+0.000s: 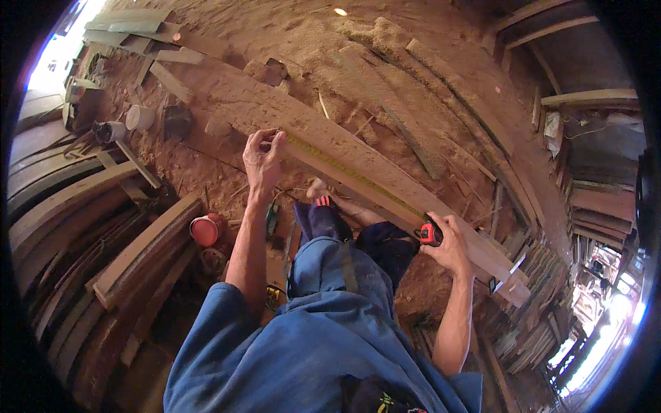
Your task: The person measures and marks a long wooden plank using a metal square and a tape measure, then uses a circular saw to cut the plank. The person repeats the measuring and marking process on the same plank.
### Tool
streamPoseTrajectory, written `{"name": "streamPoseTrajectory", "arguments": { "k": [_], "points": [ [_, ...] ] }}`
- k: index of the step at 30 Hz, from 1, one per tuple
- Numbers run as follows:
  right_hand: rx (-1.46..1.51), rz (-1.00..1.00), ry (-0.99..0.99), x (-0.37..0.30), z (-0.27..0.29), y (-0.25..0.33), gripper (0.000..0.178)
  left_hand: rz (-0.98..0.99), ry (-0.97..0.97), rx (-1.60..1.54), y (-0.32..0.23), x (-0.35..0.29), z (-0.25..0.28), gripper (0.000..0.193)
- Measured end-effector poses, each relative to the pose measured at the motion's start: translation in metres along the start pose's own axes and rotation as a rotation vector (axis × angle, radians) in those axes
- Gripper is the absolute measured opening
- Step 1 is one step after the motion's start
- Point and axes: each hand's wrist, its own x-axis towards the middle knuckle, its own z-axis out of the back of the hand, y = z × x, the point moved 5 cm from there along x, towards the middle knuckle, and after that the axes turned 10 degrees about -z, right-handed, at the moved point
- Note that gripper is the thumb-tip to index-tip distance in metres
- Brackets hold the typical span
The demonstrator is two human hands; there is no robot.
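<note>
A long, flat, pale-brown wooden board (337, 144) runs diagonally across the frame, from the upper left through the centre to the lower right. Along its near side lies a thin yellow measuring-tape blade (330, 160), drawn out from a compact red-and-black tape-measure case (432, 232) right of centre.

The left hand (263, 157), left of centre, has thumb and fingers pinched together, apparently on the blade's free end. The right hand (447, 246), right of centre, grasps the case at the board's near edge.

As far as can be judged, the measuring is under way: the blade is already extended and laid lengthwise between the 2 hands. No reading has visibly been marked on the wood, though a faint line would be too small to tell. Neither hand shows a marking tool, and the blade is not yet back in its case.

Farther out, reddish-brown, dusty ground (234, 189) surrounds the board. A red round container (205, 230) sits at centre left, near stacked long brown planks (138, 248). A white bucket (140, 118) stands at upper left, and a pile of thin wooden slats (544, 310) fills the lower right.
</note>
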Motion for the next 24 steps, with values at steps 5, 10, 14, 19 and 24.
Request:
{"name": "streamPoseTrajectory", "arguments": {
  "k": [5, 10, 14, 19, 24],
  "points": [
    [0.019, 0.024, -0.006, 0.001, 0.000, 0.000, 0.086, -0.020, -0.028, 0.079, -0.011, -0.002, 0.002, 0.033],
    [-0.025, 0.038, -0.014, 0.006, 0.001, -0.002, 0.085, 0.023, -0.037, 0.011, -0.008, -0.001, 0.001, 0.035],
    [0.034, 0.078, 0.001, 0.006, 0.000, -0.002, 0.084, 0.092, -0.037, -0.072, -0.001, -0.005, -0.002, 0.038],
    [0.000, 0.116, -0.018, 0.008, 0.000, -0.002, 0.084, -0.007, -0.158, -0.117, 0.015, -0.018, 0.005, 0.035],
    [0.029, 0.150, -0.001, 0.009, -0.001, 0.002, 0.083, 0.213, -0.403, 0.066, 0.120, -0.084, 0.022, 0.032]
  ]
}}
